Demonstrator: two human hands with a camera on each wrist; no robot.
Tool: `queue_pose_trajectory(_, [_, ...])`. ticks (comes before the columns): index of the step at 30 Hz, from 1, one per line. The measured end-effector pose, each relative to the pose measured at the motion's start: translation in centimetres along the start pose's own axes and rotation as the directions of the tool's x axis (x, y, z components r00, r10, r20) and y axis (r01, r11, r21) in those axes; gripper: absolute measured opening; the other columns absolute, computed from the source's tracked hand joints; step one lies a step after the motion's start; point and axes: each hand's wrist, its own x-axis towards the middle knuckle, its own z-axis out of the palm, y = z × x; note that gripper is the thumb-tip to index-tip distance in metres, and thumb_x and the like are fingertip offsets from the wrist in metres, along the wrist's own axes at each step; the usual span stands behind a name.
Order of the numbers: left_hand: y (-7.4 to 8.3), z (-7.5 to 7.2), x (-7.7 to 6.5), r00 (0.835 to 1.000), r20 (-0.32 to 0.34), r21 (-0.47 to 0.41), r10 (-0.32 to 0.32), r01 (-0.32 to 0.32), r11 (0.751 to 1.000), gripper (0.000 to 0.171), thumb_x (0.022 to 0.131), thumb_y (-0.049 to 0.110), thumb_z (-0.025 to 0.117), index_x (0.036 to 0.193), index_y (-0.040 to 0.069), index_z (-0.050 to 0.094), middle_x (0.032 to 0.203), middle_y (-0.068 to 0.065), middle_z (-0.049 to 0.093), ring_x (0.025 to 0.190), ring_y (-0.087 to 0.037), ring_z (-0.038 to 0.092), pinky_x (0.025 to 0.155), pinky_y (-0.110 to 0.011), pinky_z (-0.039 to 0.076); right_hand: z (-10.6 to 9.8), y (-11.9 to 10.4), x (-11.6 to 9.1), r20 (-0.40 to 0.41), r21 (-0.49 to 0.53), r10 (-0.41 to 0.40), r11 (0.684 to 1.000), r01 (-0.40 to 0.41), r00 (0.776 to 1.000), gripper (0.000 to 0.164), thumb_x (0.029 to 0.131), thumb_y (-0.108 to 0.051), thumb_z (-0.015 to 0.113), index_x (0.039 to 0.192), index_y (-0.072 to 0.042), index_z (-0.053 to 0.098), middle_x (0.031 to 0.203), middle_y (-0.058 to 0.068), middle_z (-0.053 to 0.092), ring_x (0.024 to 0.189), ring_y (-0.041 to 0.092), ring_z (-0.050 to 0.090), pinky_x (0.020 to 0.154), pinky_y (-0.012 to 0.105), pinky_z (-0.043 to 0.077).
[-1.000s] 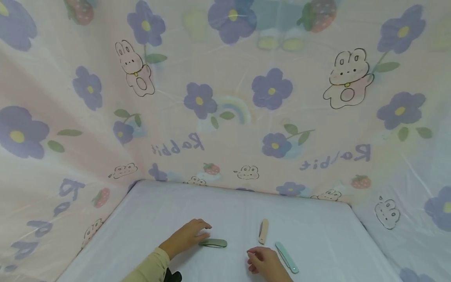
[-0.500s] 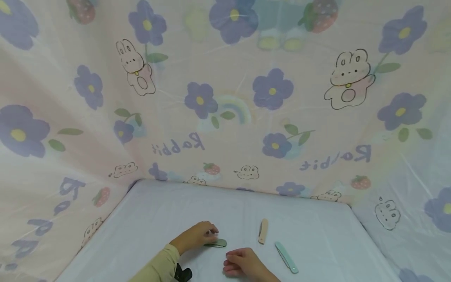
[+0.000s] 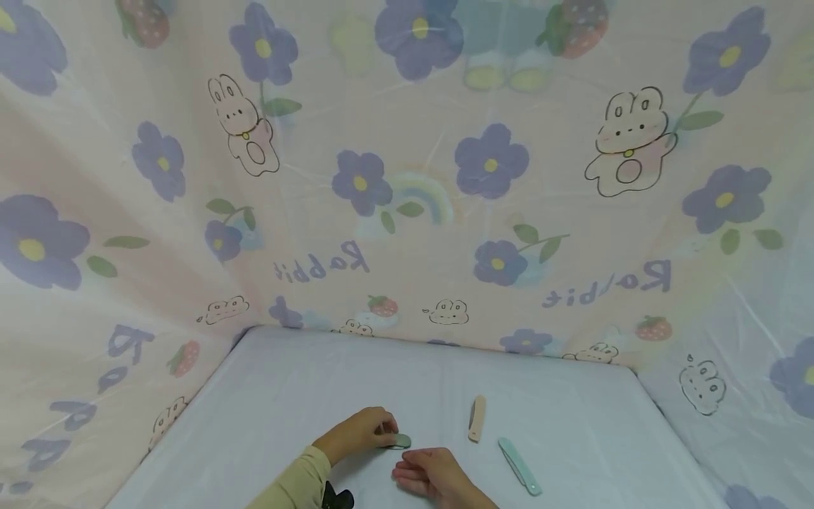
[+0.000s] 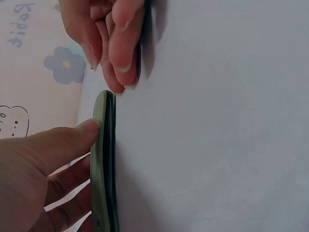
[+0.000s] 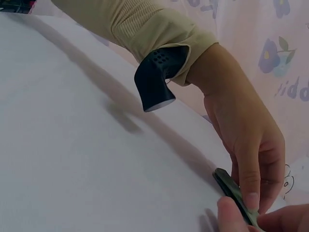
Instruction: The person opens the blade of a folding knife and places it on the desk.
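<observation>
A slim green folding tool (image 4: 100, 179), its handle slotted lengthwise like a folded pocketknife, lies low over the white surface. My left hand (image 3: 359, 433) pinches it, thumb on the near side and fingers behind, covering much of it in the head view. From the right, my right hand (image 3: 439, 475) comes close, its fingers loosely bent and holding nothing. Its fingertips (image 4: 123, 79) are right at the tool's free end in the left wrist view. A beige folding tool (image 3: 477, 418) and a mint one (image 3: 519, 466) of similar shape lie to the right.
A white-covered table (image 3: 305, 375) is enclosed by curtains (image 3: 407, 233) printed with flowers and rabbits. A black wrist device (image 5: 159, 77) sits at my left sleeve (image 5: 149, 29).
My left hand has moved right and closed its fingers on the green folding tool. My right hand has moved left toward the tool's end. The beige and mint tools stay put.
</observation>
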Motion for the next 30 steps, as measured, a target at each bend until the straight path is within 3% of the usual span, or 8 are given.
queue_pose_trajectory(14, [0.6, 0.6, -0.4, 1.0, -0.016, -0.024, 0.024, -0.025, 0.999, 0.013, 0.085, 0.025, 0.067, 0.094, 0.017, 0.061, 0.083, 0.014, 0.053, 0.076, -0.002, 0.049, 0.069, -0.021, 0.045, 0.2, 0.1, 0.0, -0.003, 0.069, -0.019, 0.997, 0.019, 1.0, 0.026, 0.094, -0.001, 0.047, 0.11, 0.019, 0.051, 0.09, 0.02, 0.067, 0.089, 0.028, 0.066, 0.081, 0.036, 0.053])
queue_pose_trajectory(21, [1.1, 0.8, -0.4, 1.0, -0.024, -0.093, 0.014, -0.016, 0.996, 0.014, 0.086, 0.023, 0.067, 0.096, 0.016, 0.062, 0.082, 0.012, 0.056, 0.075, -0.003, 0.051, 0.066, -0.021, 0.045, 0.0, 0.0, 0.0, 0.004, 0.091, -0.032, 0.995, 0.032, 0.999, 0.027, 0.094, -0.001, 0.048, 0.112, 0.019, 0.05, 0.092, 0.021, 0.067, 0.09, 0.027, 0.066, 0.083, 0.036, 0.052])
queue_pose_trajectory(30, [1.2, 0.7, 0.7, 0.989, -0.148, -0.168, 0.004, -0.029, 0.985, 0.019, 0.089, 0.024, 0.064, 0.106, 0.016, 0.063, 0.087, 0.011, 0.057, 0.077, -0.005, 0.054, 0.067, -0.022, 0.046, -0.9, -1.2, 0.9, -0.007, 0.101, -0.128, 0.987, 0.128, 0.992, 0.036, 0.095, -0.005, 0.05, 0.12, 0.019, 0.041, 0.099, 0.018, 0.065, 0.093, 0.025, 0.065, 0.086, 0.033, 0.05])
